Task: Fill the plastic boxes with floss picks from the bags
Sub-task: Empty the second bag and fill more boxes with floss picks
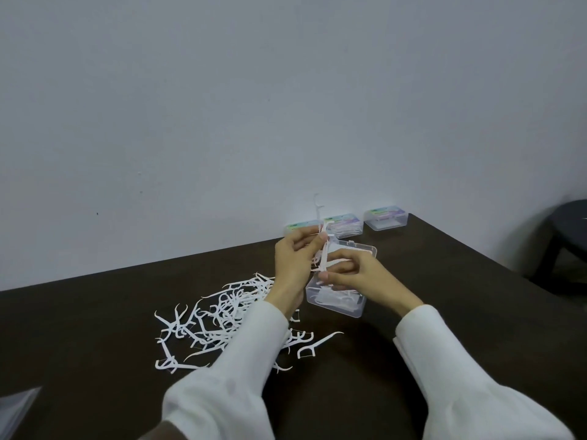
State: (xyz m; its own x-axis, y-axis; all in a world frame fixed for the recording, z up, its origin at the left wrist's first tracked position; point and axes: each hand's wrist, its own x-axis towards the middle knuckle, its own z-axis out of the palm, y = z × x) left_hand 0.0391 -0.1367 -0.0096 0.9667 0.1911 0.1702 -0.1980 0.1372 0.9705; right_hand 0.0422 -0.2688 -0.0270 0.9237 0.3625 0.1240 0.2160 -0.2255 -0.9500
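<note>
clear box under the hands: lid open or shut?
Open. The clear box has its lid swung back toward the wall; floss picks lie inside.

A loose heap of white floss picks (pixel 222 315) sprawls across the dark table, tangled, with one stray pick (pixel 317 344) lying apart at the heap's right edge. Just right of the heap sits the open clear plastic box (pixel 336 303), lid (pixel 359 249) swung back toward the wall, a few white picks lying flat in its base. Above the box a small bunch of picks (pixel 323 252) stands roughly upright, one tip poking higher than the rest. Back against the wall, three closed boxes with pastel labels line up: the left box (pixel 301 225) partly hidden, the middle box (pixel 344 223) showing white picks inside, the right box (pixel 386 219) set slightly apart.
</note>
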